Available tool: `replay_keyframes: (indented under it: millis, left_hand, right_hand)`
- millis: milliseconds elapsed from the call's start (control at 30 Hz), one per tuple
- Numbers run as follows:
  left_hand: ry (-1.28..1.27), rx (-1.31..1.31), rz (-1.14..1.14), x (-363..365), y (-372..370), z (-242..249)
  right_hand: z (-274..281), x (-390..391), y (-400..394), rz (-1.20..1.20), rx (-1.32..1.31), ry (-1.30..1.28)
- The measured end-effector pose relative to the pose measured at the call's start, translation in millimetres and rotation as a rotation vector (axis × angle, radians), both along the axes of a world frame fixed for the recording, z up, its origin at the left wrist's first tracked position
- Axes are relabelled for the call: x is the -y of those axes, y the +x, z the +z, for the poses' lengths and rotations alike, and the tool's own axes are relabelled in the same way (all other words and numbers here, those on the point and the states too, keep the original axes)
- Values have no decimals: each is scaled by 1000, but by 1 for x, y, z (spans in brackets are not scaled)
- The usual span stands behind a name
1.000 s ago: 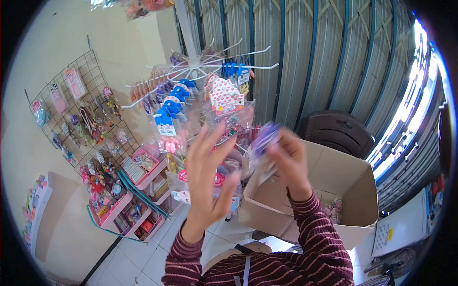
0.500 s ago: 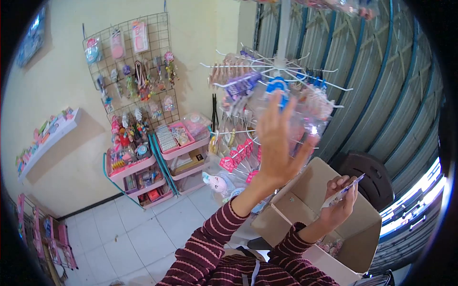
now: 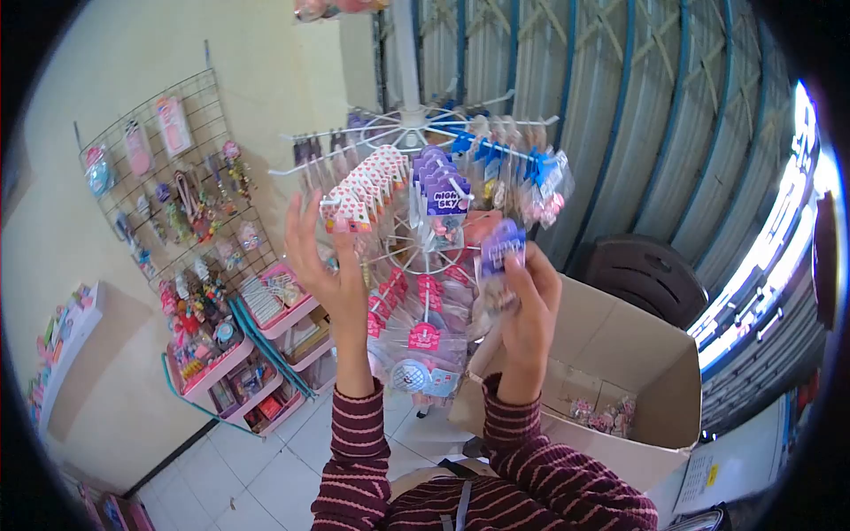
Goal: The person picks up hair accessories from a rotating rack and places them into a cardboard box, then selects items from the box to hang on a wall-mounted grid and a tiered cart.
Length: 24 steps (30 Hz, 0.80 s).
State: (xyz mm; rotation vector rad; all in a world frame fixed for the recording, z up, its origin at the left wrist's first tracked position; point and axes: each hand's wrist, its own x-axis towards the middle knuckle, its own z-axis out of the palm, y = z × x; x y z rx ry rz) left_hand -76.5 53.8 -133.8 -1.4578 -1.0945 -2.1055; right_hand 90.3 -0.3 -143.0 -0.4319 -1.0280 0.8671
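Observation:
In front of me stands a white rotating display rack (image 3: 413,134) with wire hooks full of packaged accessories. My left hand (image 3: 329,274) is raised at its left side, fingers apart and holding nothing, close to a row of white cards with red hearts (image 3: 367,186). To the right, my right hand (image 3: 531,310) pinches a small packet with a purple card top (image 3: 503,250); part of it is behind the thumb and fingers. Matching purple "Night Sky" packets (image 3: 443,196) hang on the hook between my hands. Lower down are packets with pink crown-shaped tops (image 3: 424,336).
An open cardboard box (image 3: 611,301) with several small packets (image 3: 606,414) inside stands at lower right, a dark brown chair (image 3: 651,274) behind it. A metal folding shutter closes off the back. On the left are pink trolleys (image 3: 217,365), a wall grid (image 3: 181,111) and a white shelf (image 3: 84,354).
The rack has turned, bringing the heart cards and purple packets to the front. My right hand has lifted the packet from over the box toward the rack; my left hand has moved left.

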Motion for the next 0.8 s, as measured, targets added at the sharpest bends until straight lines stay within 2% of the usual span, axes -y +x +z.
replay_keyframes:
  millis: [133, 300, 600, 800]
  left_hand:
    - [-34, -53, -120, -3, 7, 3]
    - [-61, -115, -57, -7, 18, 9]
    - [-118, -123, -113, -12, 27, 8]
    - [-83, -136, -102, -19, 27, 5]
  right_hand:
    - [9, -18, 9, -61, 7, 47]
    - [24, -23, 22, -79, -53, 17]
    - [36, -45, 55, -48, -75, -61]
    - [46, -38, 76, 15, 205, -103]
